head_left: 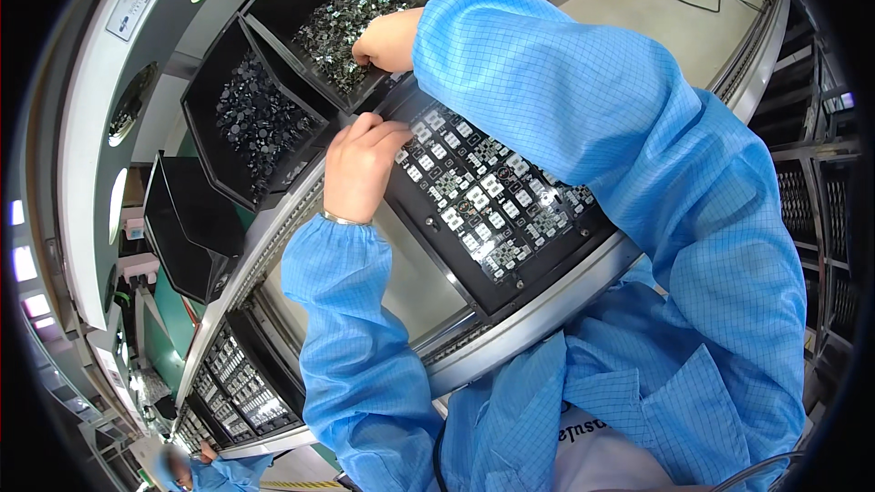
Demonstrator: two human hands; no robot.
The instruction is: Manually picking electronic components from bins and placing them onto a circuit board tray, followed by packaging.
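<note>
- Many parts point(346, 23) lie in the bin point(281, 5); the right hand point(386, 42) dips among them, apparently picking, its grip's contents hidden.
- Left hand point(362, 164) is at a corner of the board point(492, 202); grip unclear.
- Board sits in the tray point(447, 248); next likely calls for one clean pinch.

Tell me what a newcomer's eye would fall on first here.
Likely the big blue sleeve right of centre. Next, the right hand among shiny parts in a black bin, top centre; below, the left hand at a black tray of circuit boards near centre.
</note>
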